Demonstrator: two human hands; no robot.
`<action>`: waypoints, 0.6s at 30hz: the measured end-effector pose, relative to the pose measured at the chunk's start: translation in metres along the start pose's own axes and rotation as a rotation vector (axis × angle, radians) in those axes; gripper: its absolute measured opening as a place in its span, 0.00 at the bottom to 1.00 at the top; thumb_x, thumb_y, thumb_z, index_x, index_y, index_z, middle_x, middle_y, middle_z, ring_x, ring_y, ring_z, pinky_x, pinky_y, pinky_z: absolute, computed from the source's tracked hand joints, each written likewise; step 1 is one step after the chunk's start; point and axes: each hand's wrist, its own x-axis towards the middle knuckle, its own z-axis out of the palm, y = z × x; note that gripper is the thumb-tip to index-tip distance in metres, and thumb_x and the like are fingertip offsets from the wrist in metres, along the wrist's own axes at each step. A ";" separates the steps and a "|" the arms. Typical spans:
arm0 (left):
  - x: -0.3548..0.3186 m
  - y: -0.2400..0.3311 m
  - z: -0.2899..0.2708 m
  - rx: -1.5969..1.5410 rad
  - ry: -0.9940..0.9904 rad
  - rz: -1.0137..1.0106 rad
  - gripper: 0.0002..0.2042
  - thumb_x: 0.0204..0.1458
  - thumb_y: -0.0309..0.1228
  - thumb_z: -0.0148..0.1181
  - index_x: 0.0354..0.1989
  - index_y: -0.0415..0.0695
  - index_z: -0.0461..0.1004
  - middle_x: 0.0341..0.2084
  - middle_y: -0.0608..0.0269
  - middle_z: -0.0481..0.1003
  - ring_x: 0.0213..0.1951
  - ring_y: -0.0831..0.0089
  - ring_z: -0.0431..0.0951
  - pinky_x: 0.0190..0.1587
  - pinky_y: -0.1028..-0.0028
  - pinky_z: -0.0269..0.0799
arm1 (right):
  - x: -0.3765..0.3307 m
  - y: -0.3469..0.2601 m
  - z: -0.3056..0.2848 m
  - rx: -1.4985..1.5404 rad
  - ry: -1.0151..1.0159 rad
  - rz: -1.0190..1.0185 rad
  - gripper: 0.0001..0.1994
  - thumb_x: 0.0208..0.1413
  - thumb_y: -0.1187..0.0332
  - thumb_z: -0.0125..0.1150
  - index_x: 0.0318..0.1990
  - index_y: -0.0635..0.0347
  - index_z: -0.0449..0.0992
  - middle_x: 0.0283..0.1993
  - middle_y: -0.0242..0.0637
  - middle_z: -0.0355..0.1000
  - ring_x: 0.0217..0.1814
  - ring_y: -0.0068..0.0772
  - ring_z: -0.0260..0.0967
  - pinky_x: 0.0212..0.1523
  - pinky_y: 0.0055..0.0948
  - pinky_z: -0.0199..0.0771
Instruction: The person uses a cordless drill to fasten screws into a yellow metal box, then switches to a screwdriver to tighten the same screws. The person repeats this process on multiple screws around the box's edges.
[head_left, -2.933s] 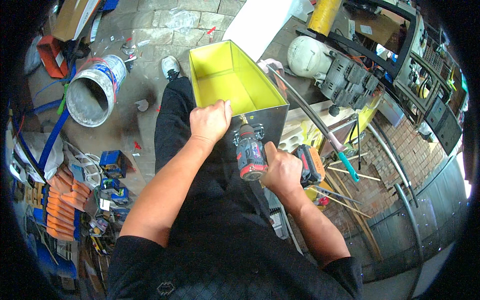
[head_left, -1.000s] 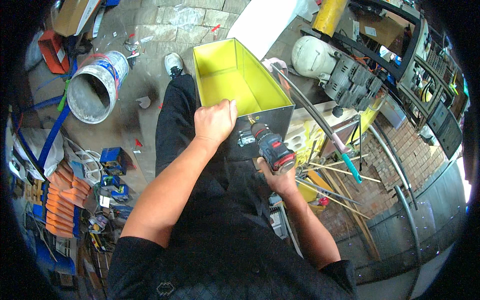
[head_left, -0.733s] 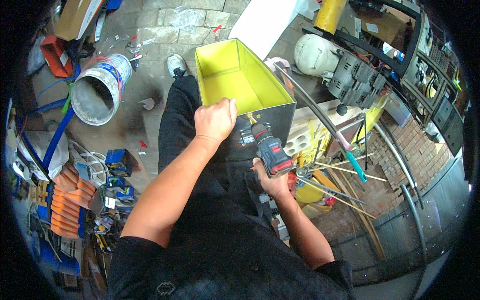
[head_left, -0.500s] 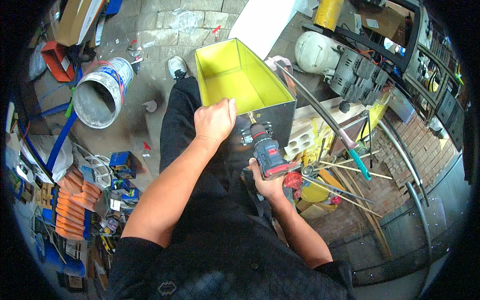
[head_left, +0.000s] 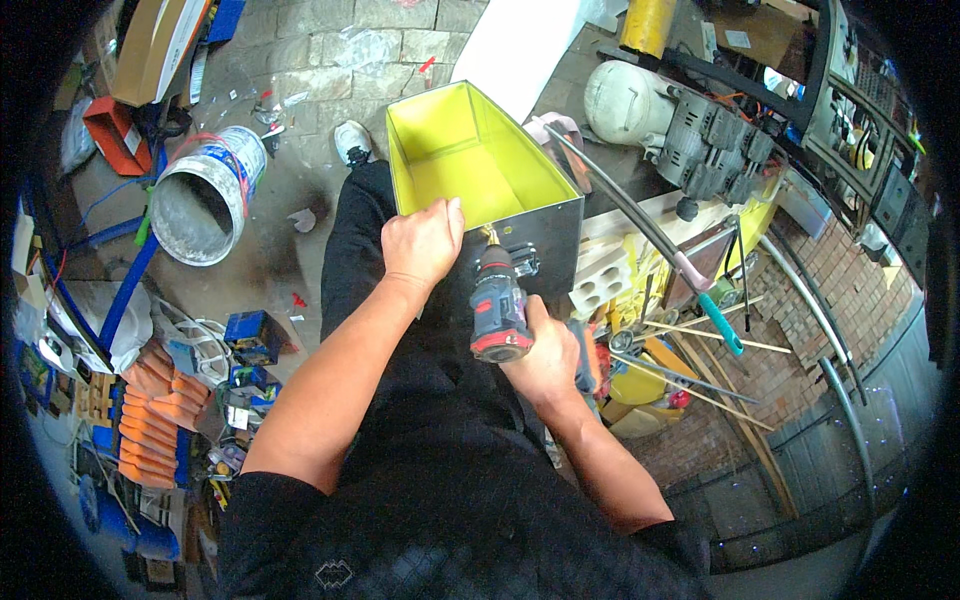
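Observation:
A deep open box [head_left: 540, 232], dark outside and yellow inside, rests by my legs in the middle. My left hand [head_left: 424, 240] is closed over its near rim, thumb side up. In my right hand [head_left: 545, 358] is a cordless drill [head_left: 500, 315], dark grey with red parts, gripped from the right. Its gold-coloured bit meets the box's near wall just below the rim. A small metal fitting [head_left: 524, 260], perhaps a latch, sits on that wall beside the drill's chuck, which partly covers it.
A whitish bucket [head_left: 197, 207] lies tipped at the left, near an orange box [head_left: 117, 135]. Stacked orange bins [head_left: 150, 435] stand lower left. To the right are an air compressor [head_left: 625, 105], a long pole with a teal grip [head_left: 720, 322] and loose wooden sticks [head_left: 715, 340].
The drill has swung from leaning rightward to nearly in line with me, its rear end moving left. My right hand has turned with it. The left hand stays on the rim.

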 end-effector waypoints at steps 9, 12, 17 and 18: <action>-0.003 -0.003 0.005 0.018 0.112 0.048 0.20 0.65 0.41 0.57 0.20 0.48 0.77 0.13 0.53 0.77 0.17 0.55 0.81 0.25 0.57 0.79 | 0.041 -0.017 -0.073 -0.388 -0.163 -0.187 0.14 0.53 0.59 0.65 0.38 0.61 0.76 0.30 0.56 0.80 0.37 0.62 0.82 0.39 0.57 0.81; -0.002 -0.002 0.002 -0.046 0.032 -0.002 0.20 0.68 0.42 0.52 0.24 0.47 0.77 0.17 0.51 0.78 0.21 0.48 0.81 0.28 0.52 0.79 | 0.057 -0.004 -0.084 -0.527 -0.198 -0.315 0.09 0.54 0.64 0.64 0.37 0.58 0.76 0.29 0.52 0.80 0.36 0.59 0.82 0.37 0.54 0.83; 0.001 -0.003 0.001 -0.047 0.038 -0.014 0.20 0.68 0.42 0.53 0.24 0.47 0.78 0.18 0.50 0.79 0.21 0.49 0.81 0.28 0.53 0.80 | 0.059 0.002 -0.083 -0.528 -0.191 -0.300 0.13 0.55 0.56 0.68 0.37 0.53 0.75 0.28 0.50 0.79 0.35 0.59 0.81 0.35 0.53 0.80; 0.001 -0.004 0.001 -0.050 0.038 -0.017 0.20 0.68 0.42 0.53 0.24 0.47 0.78 0.18 0.50 0.79 0.21 0.49 0.81 0.29 0.54 0.80 | 0.054 0.003 -0.081 -0.476 -0.179 -0.299 0.14 0.53 0.57 0.70 0.37 0.53 0.75 0.29 0.49 0.79 0.36 0.61 0.80 0.35 0.54 0.79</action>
